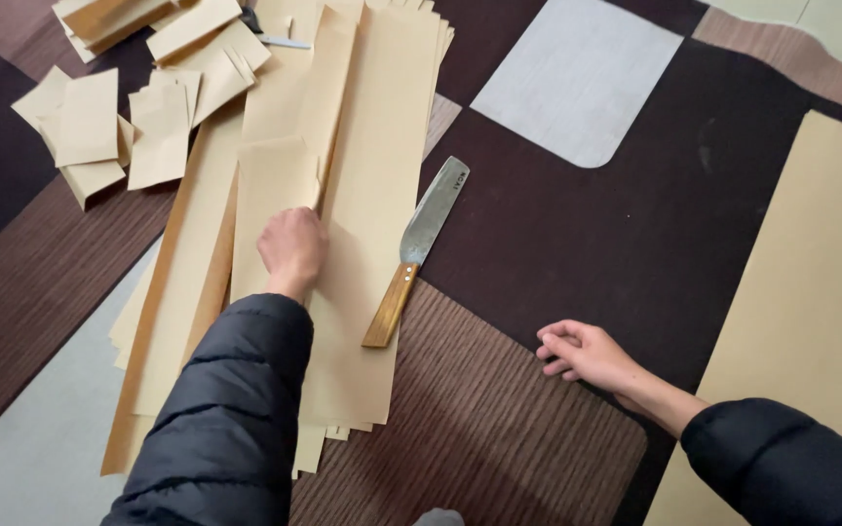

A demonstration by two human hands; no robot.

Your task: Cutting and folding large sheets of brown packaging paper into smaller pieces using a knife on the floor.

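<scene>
A: Quick rundown, L hand first?

B: The left hand (292, 248) is pressing down on the stack of long tan paper strips (382, 166), fingers curled into a loose fist, knuckles up. Can't tell if it's pinching a sheet underneath; fingertips are hidden. It's sitting right at the lower end of a narrower strip (273, 195) lying on top of the stack.

A: And R hand?

B: The right hand (587, 356) is resting on the patterned carpet (577, 234), well apart from the paper. Fingers are curling inward, half closed, holding nothing that I can see. Both arms are wearing dark puffy jacket sleeves.

A: Where's the paper lying, exactly?

B: Stack is running lengthwise from top centre down toward the person, fanning out a bit at both ends, btwn the two hands but much nearer the left one.

A: Any tool nearby?

B: Yes, a broad-bladed knife (421, 255) w/ a wooden handle is lying on the stack's right edge, handle over the paper, blade tip pointing up and away over the carpet. It's just beside the left hand, neither hand touching it.

A: Anything else around?

B: A pile of small cut paper pieces (119, 127) is sitting at upper left, touching the strips. A big tan sheet (821, 292) is lying at far right, near the right arm.
</scene>
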